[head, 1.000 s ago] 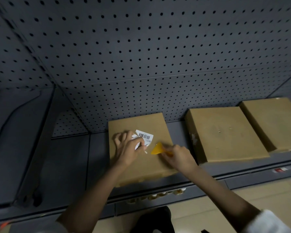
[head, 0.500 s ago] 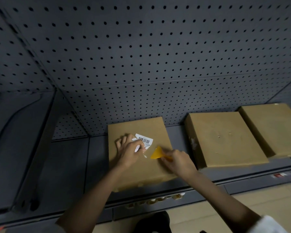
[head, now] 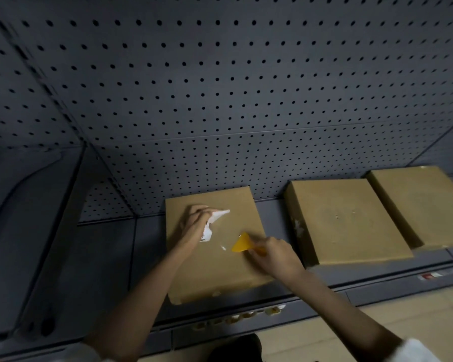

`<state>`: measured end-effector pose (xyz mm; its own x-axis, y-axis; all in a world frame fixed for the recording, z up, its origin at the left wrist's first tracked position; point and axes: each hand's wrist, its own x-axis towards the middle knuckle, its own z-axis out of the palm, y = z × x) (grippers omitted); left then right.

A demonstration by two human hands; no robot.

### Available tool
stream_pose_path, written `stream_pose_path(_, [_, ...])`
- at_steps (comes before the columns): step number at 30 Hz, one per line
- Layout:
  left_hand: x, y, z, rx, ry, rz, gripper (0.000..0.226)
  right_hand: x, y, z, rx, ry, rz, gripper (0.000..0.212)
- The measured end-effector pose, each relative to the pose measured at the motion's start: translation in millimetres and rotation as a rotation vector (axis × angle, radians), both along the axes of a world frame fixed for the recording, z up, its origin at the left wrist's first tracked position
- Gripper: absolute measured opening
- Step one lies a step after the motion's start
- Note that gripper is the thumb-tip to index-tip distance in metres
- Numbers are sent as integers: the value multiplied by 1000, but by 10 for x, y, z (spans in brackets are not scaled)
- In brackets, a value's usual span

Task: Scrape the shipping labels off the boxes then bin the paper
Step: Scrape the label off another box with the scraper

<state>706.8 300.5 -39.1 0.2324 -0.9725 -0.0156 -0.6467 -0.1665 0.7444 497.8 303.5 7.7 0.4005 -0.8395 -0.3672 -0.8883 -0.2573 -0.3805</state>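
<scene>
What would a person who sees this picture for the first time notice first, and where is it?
Probably the orange scraper, the brightest thing there, held by the right hand on top of the left cardboard box. Next, the crumpled white label paper gripped by the left hand over the same box, with a small white scrap remaining on the cardboard. Behind, a dark pegboard wall fills most of the view.

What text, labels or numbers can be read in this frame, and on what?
None can be read.
Peeled shipping label in the left hand: crumpled, no print legible.
Red-and-white tag on the shelf edge: too small and blurred.
Cardboard boxes: no print visible.
</scene>
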Motion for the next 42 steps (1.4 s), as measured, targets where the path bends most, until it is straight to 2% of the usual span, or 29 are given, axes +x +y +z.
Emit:
stream_pose_path(3, [186, -133, -10, 73, 42, 162, 24, -4, 6, -13, -5, 1, 10, 31])
stream_pose_path(6, [417, -201, 108, 7, 116, 339, 24, -14, 6, -30, -15, -11, 9, 32])
stream_pose_path(9, [354, -87, 390, -64, 397, 333, 23, -31, 2, -28, -51, -46, 23, 33])
stream_pose_path(12, [205, 134, 346, 46, 299, 145, 12, -58, 31, -27, -121, -115, 70, 36])
stream_pose_path(14, [143, 274, 179, 55, 246, 74, 20, -64, 58, -20, -180, -156, 109, 37])
stream_pose_path(20, [83, 434, -39, -54, 348, 122, 53, -10, 22, -5, -187, -113, 151, 38])
stream_pose_path(23, [63, 403, -89, -57, 304, 147, 40, 29, 21, -31, -176, -102, 142, 36])
stream_pose_path(26, [71, 364, -196, -107, 167, 163, 22, 107, 43, -89, -197, -85, 129, 32])
stream_pose_path(29, [98, 319, -199, -69, 242, 120, 6, 176, 58, -107, -201, -70, 124, 31])
stream_pose_path(33, [149, 302, -129, -15, 269, -6, 24, 133, 44, -104, -216, -63, 128, 31])
stream_pose_path(37, [197, 313, -142, 11, 157, -48, 27, 143, 42, -98, -223, -27, 147, 32])
stream_pose_path(42, [203, 328, -146, 30, 156, -43, 34, 207, 44, -90, -222, 3, 151, 35])
